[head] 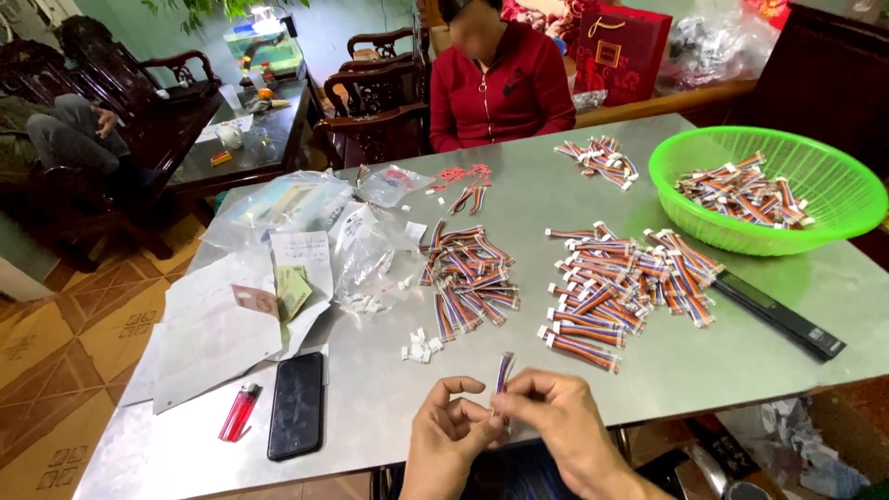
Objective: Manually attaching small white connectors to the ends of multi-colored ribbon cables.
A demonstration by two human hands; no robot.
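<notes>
At the table's near edge my left hand (451,424) and my right hand (552,414) meet, pinching one short multicoloured ribbon cable (504,370) between their fingertips. Its free end sticks up and away from me. Just beyond the hands lie several small white connector pieces (419,346). Farther out, two heaps of similar cables with white plugs rest on the metal table (704,361): a middle heap (468,276) and a larger heap to the right (622,282).
A green plastic basket (838,181) holding more cables stands at the far right, a black bar-shaped tool (778,315) beside it. A black phone (297,404), a red lighter (240,412), papers and clear bags lie left. A person in red (500,88) sits across.
</notes>
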